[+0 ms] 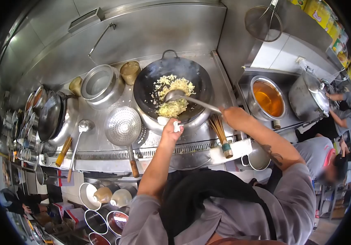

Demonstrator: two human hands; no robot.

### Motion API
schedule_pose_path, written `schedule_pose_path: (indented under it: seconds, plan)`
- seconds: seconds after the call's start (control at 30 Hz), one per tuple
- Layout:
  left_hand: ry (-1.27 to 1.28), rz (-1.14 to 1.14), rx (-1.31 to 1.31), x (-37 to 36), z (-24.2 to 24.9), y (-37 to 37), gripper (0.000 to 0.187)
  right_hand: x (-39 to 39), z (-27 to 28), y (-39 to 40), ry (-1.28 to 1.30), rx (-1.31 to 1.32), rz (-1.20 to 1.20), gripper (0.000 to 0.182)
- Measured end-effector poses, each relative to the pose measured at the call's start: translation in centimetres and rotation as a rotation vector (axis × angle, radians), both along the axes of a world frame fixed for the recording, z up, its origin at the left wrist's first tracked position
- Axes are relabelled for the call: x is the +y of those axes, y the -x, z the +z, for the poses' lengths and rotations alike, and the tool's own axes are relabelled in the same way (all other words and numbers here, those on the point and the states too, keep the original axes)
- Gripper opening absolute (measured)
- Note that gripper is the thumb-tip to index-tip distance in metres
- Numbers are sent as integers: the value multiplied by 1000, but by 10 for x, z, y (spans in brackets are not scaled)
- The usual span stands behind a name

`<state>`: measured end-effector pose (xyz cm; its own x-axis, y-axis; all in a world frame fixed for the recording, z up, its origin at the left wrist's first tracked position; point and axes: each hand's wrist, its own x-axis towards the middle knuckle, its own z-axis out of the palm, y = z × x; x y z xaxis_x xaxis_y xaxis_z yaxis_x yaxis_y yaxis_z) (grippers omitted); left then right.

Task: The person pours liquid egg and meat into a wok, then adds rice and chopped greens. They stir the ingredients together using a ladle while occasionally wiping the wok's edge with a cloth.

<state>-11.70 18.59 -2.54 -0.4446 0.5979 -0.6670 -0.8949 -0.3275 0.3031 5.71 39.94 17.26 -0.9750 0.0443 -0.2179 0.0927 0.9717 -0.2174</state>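
A black wok (144,87) sits on the stove burner, with chopped pale-yellow food, likely egg or rice, (173,83) spread inside and a greener clump at its near side. My right hand (233,118) grips the end of a long-handled ladle (202,104), whose bowl rests in the food. At the wok's near rim, my left hand (172,130) is closed around a white cloth (177,126); the wok's near handle is hidden there. A bamboo wok brush (219,132) lies just below my right hand.
Left of the wok lie a perforated strainer (123,126), a second ladle (79,141) and another bamboo brush (64,152). A metal pot (99,85) stands behind them. To the right are a pot of orange liquid (269,98) and a lidded stockpot (308,96). Other people are at far right and lower left.
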Motion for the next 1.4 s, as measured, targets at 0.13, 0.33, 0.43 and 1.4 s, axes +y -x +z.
schedule_pose_path:
  seconds: [0.13, 0.33, 0.43, 1.4]
  plan:
    - [-2, 98, -48, -27, 104, -96, 3, 0, 8, -8, -303, 149, 54, 26]
    - [-6, 229, 31, -9, 91, -58, 11, -5, 52, -51, 130, -30, 115, 39]
    - [-9, 50, -12, -31, 94, -101, 5, 25, 78, -74, 262, -125, 185, 47]
    - [18, 30, 26, -51, 24, -125, 7, 6, 3, -26, -100, 167, -25, 34]
